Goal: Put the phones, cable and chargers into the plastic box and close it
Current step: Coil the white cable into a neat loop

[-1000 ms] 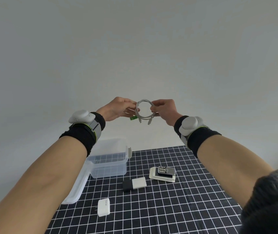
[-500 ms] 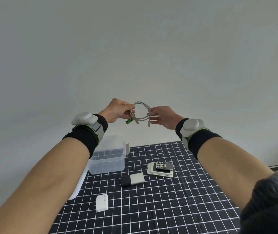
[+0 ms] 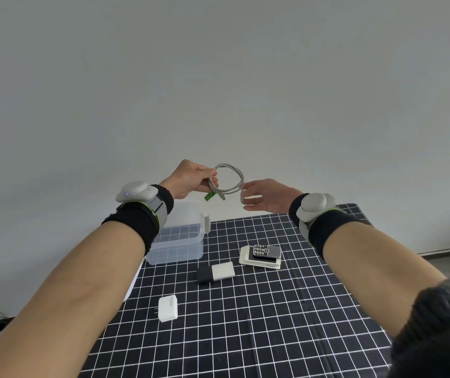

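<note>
**Coiled cable held above the open box**

The left hand (image 3: 191, 178) pinches one side of a coiled white cable (image 3: 228, 179), thumb and fingers pressed together on the loop, a green tag (image 3: 209, 195) dangling below the grip. The right hand (image 3: 268, 196) hangs just beside the coil's other side with fingers spread and loosely extended; whether a fingertip touches the loose plug ends cannot be told. The coil hangs in the air, above and slightly beyond the clear plastic box (image 3: 177, 248), which stands open on the gridded bench (image 3: 286, 323) below the left wrist, its lid (image 3: 133, 282) partly hidden behind the forearm. Outside the box lie a white charger (image 3: 168, 308), a black-and-white charger (image 3: 216, 273) and a stack of phones (image 3: 263, 255). The step in hand appears to be lowering the cable into the box. Done well, the pinch should hold every turn of the loop so it does not spring open, and the coil should be laid flat against the bottom, leaving room for the phones and chargers.
</note>
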